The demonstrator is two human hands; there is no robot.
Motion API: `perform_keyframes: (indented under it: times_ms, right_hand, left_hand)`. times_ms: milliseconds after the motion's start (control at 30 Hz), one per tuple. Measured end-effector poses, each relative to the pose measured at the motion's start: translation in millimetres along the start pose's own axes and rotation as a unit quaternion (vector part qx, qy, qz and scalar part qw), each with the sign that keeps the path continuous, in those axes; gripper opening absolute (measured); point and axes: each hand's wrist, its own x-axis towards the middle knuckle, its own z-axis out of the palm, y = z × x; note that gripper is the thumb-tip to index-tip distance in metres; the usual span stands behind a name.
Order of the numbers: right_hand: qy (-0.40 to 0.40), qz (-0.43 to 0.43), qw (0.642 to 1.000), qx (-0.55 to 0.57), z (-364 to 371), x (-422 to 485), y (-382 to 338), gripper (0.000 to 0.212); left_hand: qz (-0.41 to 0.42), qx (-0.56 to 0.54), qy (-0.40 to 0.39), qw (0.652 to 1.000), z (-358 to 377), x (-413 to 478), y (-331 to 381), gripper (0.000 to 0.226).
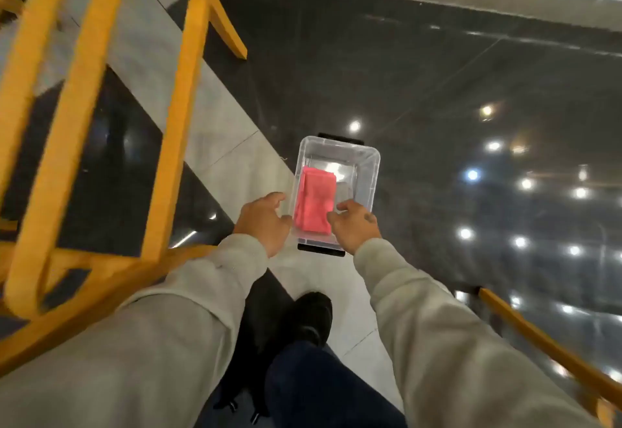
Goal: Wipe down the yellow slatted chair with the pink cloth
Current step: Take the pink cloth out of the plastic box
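Note:
A folded pink cloth (315,201) lies inside a clear plastic bin (365,172) on the floor. My left hand (261,220) hovers at the bin's left wall, fingers apart and curled, holding nothing. At the bin's near right corner my right hand (353,225) has its fingers spread, their tips just beside the cloth's right edge; whether they touch it I cannot tell. The yellow slatted chair (77,118) fills the left of the view, its slats blurred, close above my left sleeve.
The floor is glossy dark stone with a pale grey band running under the bin. My black shoe (311,318) stands just behind the bin. Another yellow bar (545,343) crosses the lower right corner. Black handles cap both ends of the bin.

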Motion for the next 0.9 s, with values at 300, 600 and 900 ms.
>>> perform_keyframes:
  times_ms: [300, 600, 900]
  right_hand:
    - [-0.019, 0.06, 0.997, 0.041, 37, 93, 20, 0.047]
    - [0.014, 0.098, 0.995, 0.025, 61, 126, 23, 0.046]
    - [0.061, 0.006, 0.994, 0.091, 57, 101, 23, 0.014]
  left_hand:
    - [-0.004, 0.001, -0.057, 0.998, 38, 54, -4, 0.038]
    - [-0.016, 0.028, -0.103, 0.994, 44, 70, -13, 0.047]
    - [-0.026, 0.048, -0.059, 0.997, 40, 59, -14, 0.032]
